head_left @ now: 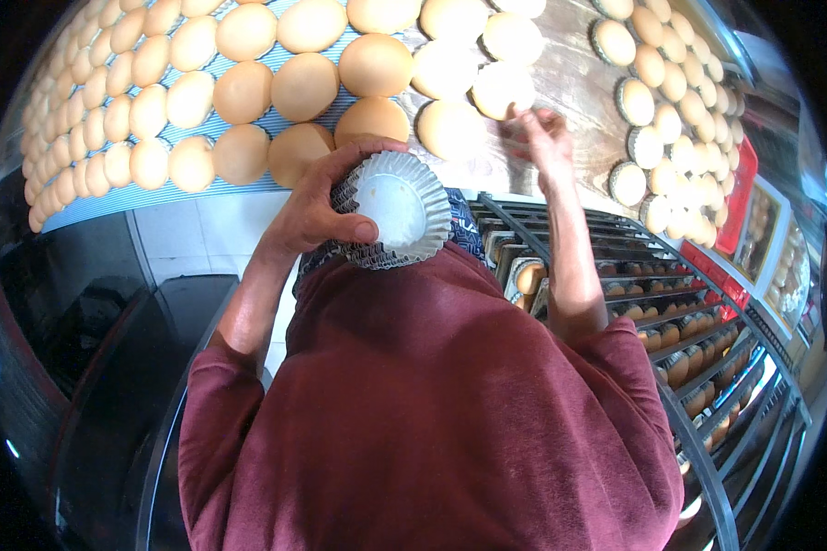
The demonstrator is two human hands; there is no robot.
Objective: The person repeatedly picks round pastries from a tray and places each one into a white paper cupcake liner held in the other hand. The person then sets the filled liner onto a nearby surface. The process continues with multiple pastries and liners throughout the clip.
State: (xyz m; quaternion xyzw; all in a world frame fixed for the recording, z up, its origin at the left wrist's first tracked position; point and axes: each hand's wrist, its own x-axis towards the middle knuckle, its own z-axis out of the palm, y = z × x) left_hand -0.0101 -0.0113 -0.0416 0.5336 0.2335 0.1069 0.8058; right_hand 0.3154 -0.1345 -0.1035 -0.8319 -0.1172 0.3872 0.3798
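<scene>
My left hand (pixel 331 206) grips a stack of fluted metal baking tins (pixel 396 206) in front of my body, the thumb over the rim of the top one, which is empty. My right hand (pixel 544 134) reaches over the table, its fingertips at the lower edge of a round golden cake (pixel 503 91); whether they grip it cannot be told. Beside it lies another round cake (pixel 451 129). Rows of similar cakes (pixel 241 93) cover the blue striped cloth at the left. More cakes in fluted tins (pixel 637 102) stand at the right of the wooden tabletop (pixel 582 89).
A dark metal rack (pixel 689 413) with trays of cakes stands at my right, close to the forearm. Beyond it are a red crate (pixel 741 196) and clear-topped boxes (pixel 761 227). A black surface (pixel 158 344) lies at my left.
</scene>
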